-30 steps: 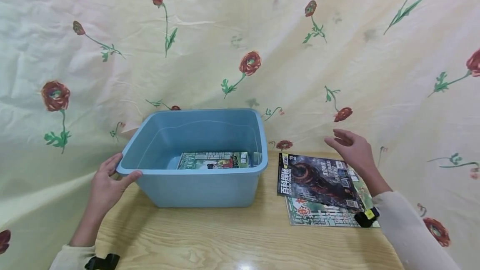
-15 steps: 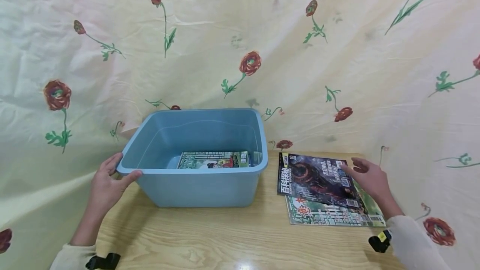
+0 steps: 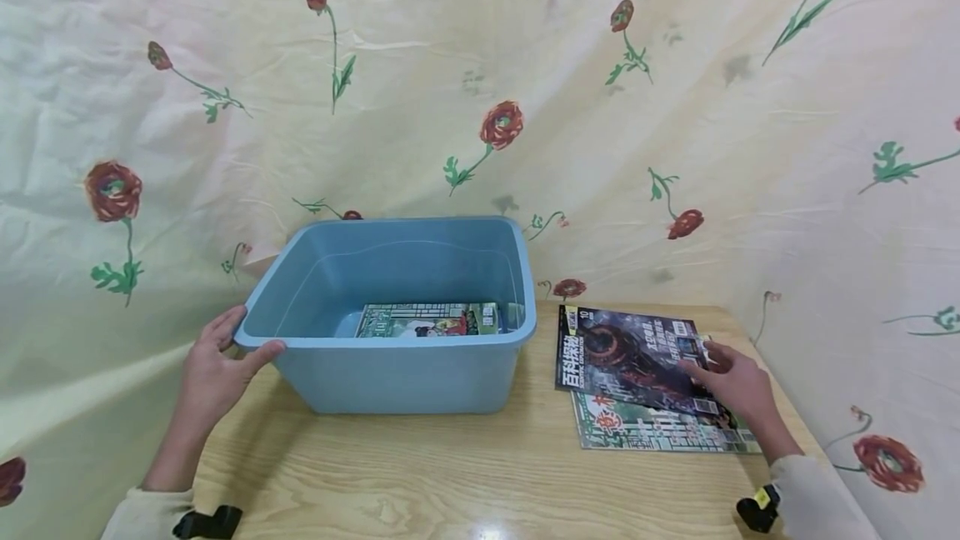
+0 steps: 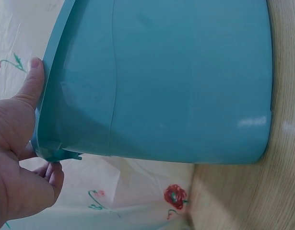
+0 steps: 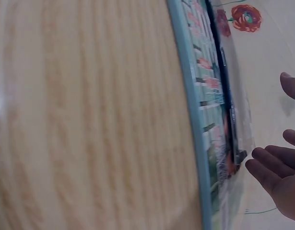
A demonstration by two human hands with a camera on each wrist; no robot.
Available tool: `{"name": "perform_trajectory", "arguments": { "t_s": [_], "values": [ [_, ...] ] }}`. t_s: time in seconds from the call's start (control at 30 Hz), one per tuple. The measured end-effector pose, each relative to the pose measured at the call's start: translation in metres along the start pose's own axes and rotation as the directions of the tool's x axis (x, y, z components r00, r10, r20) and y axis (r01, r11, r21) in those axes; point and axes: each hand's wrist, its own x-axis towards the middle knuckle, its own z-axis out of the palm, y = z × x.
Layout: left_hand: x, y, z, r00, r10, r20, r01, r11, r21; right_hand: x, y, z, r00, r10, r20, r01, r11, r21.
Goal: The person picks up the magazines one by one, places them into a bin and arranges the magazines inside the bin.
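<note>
In the head view my left hand (image 3: 213,373) holds the near left corner of a blue plastic tub (image 3: 397,377). The left wrist view shows the thumb along the rim and fingers curled beneath its corner. My right hand (image 3: 738,386) is at the right edge of a dark magazine (image 3: 633,357), thumb above the cover. In the right wrist view its fingers (image 5: 267,167) are spread, with a gap between them and the magazine. Under the dark magazine lies a green-and-white magazine (image 3: 637,432), partly covered. Another green-covered magazine (image 3: 427,321) lies inside the tub.
Everything stands on a light wood table (image 3: 450,473). A cream cloth with red flowers (image 3: 420,107) hangs behind and at both sides, close to the tub's back. The tub's walls rise well above the magazine in it.
My right hand has come down and toward me, from above the back of the magazines to their right edge. My left hand keeps its hold on the tub.
</note>
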Motion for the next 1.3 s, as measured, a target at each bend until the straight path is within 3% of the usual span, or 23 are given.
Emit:
{"name": "perform_trajectory", "arguments": {
  "t_s": [0.47, 0.73, 1.0, 1.3],
  "values": [
    [0.0, 0.001, 0.001, 1.0, 0.0, -0.006, 0.0, 1.0, -0.031, -0.004, 0.006, 0.004, 1.0, 0.025, 0.018, -0.024, 0.998, -0.053],
    [0.0, 0.001, 0.002, 1.0, 0.002, -0.007, -0.003, 0.999, -0.038, -0.001, 0.006, 0.008, 0.997, 0.045, 0.067, -0.039, 0.996, -0.085],
    [0.001, 0.0, 0.001, 1.0, 0.004, -0.007, -0.004, 0.998, -0.06, -0.003, 0.0, 0.012, 0.999, 0.002, 0.042, 0.002, 0.995, -0.096],
    [0.0, 0.0, 0.001, 1.0, -0.005, 0.003, 0.005, 0.999, -0.051, 0.0, -0.01, 0.016, 0.994, 0.1, 0.039, -0.097, 0.993, -0.072]
  ]
}}
